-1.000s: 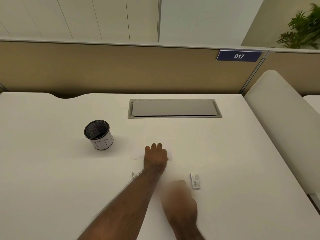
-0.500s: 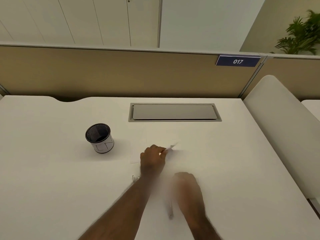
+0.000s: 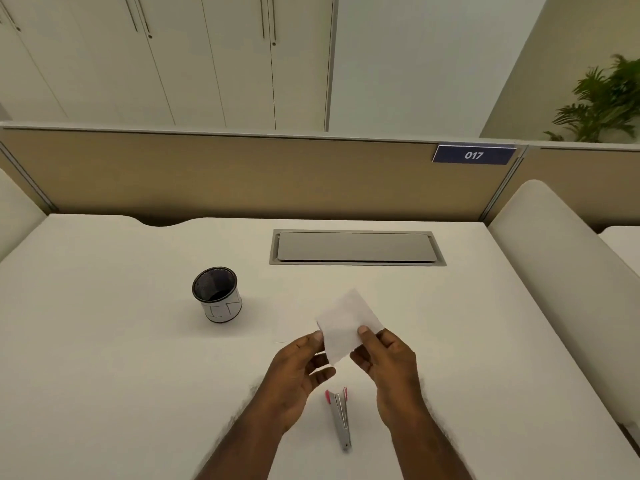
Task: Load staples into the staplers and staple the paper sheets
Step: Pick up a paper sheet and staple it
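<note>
Both my hands hold small white paper sheets (image 3: 346, 323) lifted above the white desk (image 3: 104, 375). My left hand (image 3: 298, 372) pinches the paper's left edge between thumb and fingers. My right hand (image 3: 388, 365) pinches its right edge, thumb on top. A small grey stapler (image 3: 340, 415) with pink-red trim lies on the desk between my wrists, its pink end pointing away from me. Another faint white sheet (image 3: 287, 332) lies flat on the desk to the left of the held paper.
A black mesh cup (image 3: 217, 294) with a white band stands at the left. A grey cable hatch (image 3: 356, 247) is set into the desk at the back. A tan partition (image 3: 242, 174) closes the far side, and a white padded divider (image 3: 561, 271) runs along the right.
My left hand lifted the paper off the desk and my right hand came up to take its other edge. The stapler now lies uncovered on the desk; the view tilted upward.
</note>
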A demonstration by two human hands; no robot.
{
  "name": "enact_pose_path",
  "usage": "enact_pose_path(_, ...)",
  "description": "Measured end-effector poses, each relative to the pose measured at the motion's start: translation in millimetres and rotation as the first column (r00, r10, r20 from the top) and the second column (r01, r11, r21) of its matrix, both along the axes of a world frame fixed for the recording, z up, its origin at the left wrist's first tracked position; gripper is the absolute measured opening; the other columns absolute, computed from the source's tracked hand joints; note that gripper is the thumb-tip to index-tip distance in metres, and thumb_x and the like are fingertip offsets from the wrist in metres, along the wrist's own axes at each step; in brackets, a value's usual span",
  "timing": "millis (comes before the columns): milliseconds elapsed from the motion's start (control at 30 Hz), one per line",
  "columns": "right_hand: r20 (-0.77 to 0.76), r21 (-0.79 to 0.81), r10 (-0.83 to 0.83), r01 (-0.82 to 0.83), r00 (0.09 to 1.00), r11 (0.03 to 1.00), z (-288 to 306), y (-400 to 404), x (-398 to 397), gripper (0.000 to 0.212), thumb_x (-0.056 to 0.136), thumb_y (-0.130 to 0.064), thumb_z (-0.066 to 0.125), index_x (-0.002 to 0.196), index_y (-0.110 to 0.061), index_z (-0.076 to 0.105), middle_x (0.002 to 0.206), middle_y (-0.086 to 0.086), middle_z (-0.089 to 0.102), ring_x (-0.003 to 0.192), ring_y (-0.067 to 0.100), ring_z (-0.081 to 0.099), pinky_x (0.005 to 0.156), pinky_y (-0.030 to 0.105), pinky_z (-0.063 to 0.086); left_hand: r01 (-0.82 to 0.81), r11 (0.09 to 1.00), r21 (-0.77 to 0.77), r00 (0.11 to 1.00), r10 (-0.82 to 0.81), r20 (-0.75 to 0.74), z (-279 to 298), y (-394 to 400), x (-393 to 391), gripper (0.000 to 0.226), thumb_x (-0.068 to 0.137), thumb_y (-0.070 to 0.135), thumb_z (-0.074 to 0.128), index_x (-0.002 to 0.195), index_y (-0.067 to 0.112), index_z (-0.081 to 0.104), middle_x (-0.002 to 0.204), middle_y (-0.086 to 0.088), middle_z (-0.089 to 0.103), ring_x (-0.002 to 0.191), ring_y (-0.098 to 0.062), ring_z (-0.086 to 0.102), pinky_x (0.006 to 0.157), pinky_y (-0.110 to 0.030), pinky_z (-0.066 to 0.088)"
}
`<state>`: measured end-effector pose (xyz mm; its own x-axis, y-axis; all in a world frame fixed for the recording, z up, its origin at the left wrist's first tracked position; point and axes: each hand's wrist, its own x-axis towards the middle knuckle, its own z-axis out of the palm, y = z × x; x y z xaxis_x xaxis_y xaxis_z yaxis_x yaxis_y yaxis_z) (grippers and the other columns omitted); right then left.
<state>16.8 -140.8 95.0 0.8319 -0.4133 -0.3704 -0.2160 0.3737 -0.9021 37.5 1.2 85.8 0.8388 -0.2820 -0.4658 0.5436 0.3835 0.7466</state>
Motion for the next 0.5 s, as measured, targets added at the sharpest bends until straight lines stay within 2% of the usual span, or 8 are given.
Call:
enact_pose_path(100, 0.029, -0.056, -0.028, 0.029, 0.999, 0.998, 5.6, -2.7, -1.2, 0.012, 0.088, -0.01, 0.066, 0.083, -0.017, 0.073, 0.088, 0.001, 0.077, 0.087, 0.02, 0.073, 0.076, 0.033, 0.06, -0.011, 0.995, -0.095, 1.0, 0.01, -0.017, 6.4, 4.3, -3.2, 0.037, 0.098, 0.033, 0.048, 0.116, 0.006, 0.065, 0.114, -0.015, 0.071, 0.1, -0.029, 0.068, 0.092, -0.044, 0.052)
enact_pose_path(167, 0.051, -0.13, -0.03, 0.036, 0.998, 0.991, 5.5, -3.7, -2.7, 0.013, 0.089, -0.009, 0.065, 0.088, -0.017, 0.075, 0.085, -0.005, 0.077, 0.085, 0.015, 0.073, 0.075, 0.029, 0.06, -0.01, 0.997, -0.075, 1.0, 0.01, 0.007, 10.2, 4.7, -6.0, 0.036, 0.098, 0.031, 0.049, 0.118, 0.004, 0.063, 0.115, -0.016, 0.071, 0.107, -0.032, 0.067, 0.096, -0.044, 0.053)
enact_pose_path(233, 0.069, -0.212, -0.007, 0.021, 0.998, 0.977, 5.0, -0.8, -5.1, 0.017, 0.089, -0.009, 0.064, 0.102, -0.014, 0.074, 0.089, -0.01, 0.076, 0.086, 0.01, 0.073, 0.078, 0.028, 0.059, -0.015, 1.0, 0.009, 0.999, 0.015, 0.041, 12.8, 3.5, -8.6, 0.029, 0.096, 0.02, 0.055, 0.118, 0.003, 0.063, 0.112, -0.015, 0.072, 0.105, -0.03, 0.069, 0.092, -0.04, 0.056)
enact_pose_path(300, 0.099, -0.329, 0.042, -0.007, 0.994, 0.944, 2.3, 2.4, -7.2, 0.022, 0.09, -0.011, 0.063, 0.11, -0.016, 0.072, 0.102, -0.01, 0.074, 0.095, 0.007, 0.071, 0.085, 0.029, 0.058, -0.058, 0.995, 0.078, 0.998, 0.056, 0.034, 14.7, 2.7, -8.8, 0.023, 0.096, 0.01, 0.055, 0.115, 0.003, 0.064, 0.106, -0.013, 0.074, 0.099, -0.027, 0.071, 0.082, -0.034, 0.059)
enact_pose_path(400, 0.136, -0.564, 0.17, -0.065, 0.976, 0.823, 1.3, 5.4, -12.5, 0.03, 0.091, -0.007, 0.061, 0.117, -0.022, 0.068, 0.115, -0.015, 0.067, 0.109, -0.001, 0.063, 0.094, 0.014, 0.049, -0.085, 0.994, 0.073, 0.996, 0.086, 0.0, 21.0, 3.4, -6.8, 0.021, 0.097, 0.007, 0.052, 0.112, 0.004, 0.065, 0.105, -0.015, 0.074, 0.098, -0.028, 0.072, 0.079, -0.033, 0.061)
enact_pose_path(500, 0.143, -0.776, 0.381, -0.136, 0.913, 0.616, 0.0, 5.2, -19.6, 0.047, 0.089, 0.002, 0.058, 0.124, -0.029, 0.062, 0.135, -0.016, 0.054, 0.123, -0.013, 0.047, 0.101, 0.008, 0.04, -0.069, 0.997, 0.026, 0.998, 0.069, 0.005, 28.3, 7.3, -4.9, 0.023, 0.098, 0.009, 0.049, 0.113, 0.004, 0.065, 0.105, -0.017, 0.074, 0.096, -0.029, 0.072, 0.075, -0.034, 0.061)
